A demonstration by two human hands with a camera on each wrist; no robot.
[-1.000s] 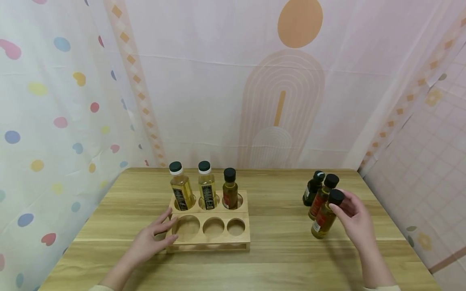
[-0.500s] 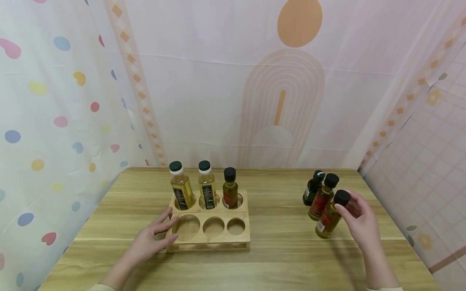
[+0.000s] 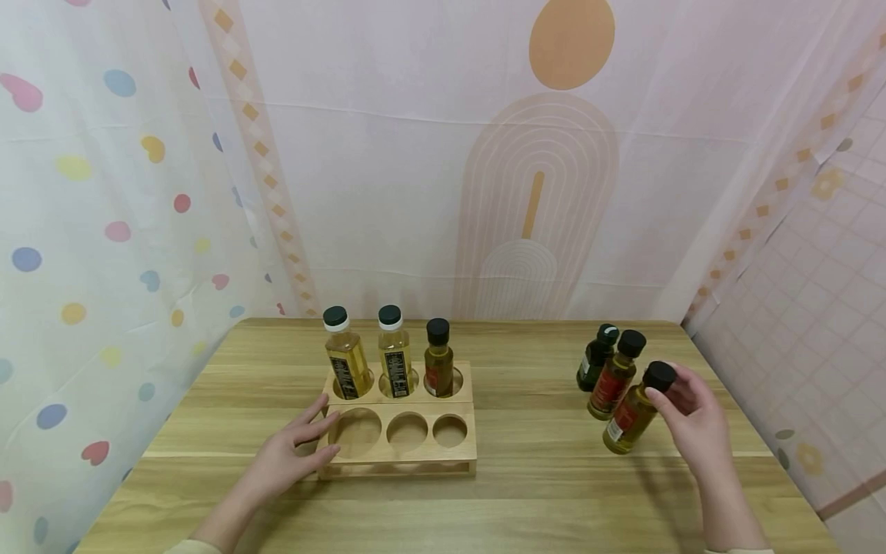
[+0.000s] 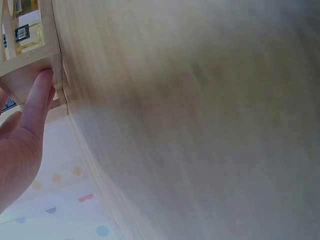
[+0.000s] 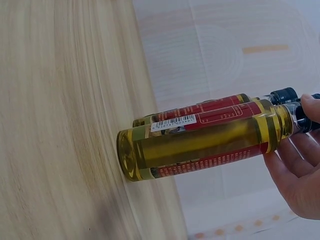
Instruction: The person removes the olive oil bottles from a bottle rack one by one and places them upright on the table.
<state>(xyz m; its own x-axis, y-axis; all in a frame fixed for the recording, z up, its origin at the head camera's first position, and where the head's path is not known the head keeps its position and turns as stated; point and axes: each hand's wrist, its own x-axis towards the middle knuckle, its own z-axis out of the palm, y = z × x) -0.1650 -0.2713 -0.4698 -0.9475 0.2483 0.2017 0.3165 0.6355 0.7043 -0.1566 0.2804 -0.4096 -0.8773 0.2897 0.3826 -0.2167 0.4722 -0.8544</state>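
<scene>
Red-labelled bottle (image 3: 628, 419) pinched at the neck by the right hand (image 3: 694, 422); wooden rack (image 3: 429, 450) touched by the left hand (image 3: 287, 455).
The hands are set well apart. The neck is gripped near the black cap, thumb in front and fingers behind, presumably because it is narrow enough to be encircled; whether the base meets the surface (image 3: 526, 496) cannot be told. The left fingers are spread, nearly straight, and laid against the rack's left end, probably so that it is steadied. Just behind the held bottle, a matching bottle (image 3: 610, 388) and a dark bottle (image 3: 595, 362) are stood. In the rack's back row, two yellow-oil bottles (image 3: 348, 365) (image 3: 396, 369) and an olive-coloured bottle (image 3: 438, 373) are slotted, sideways sliding apparently limited by the round holes.
</scene>
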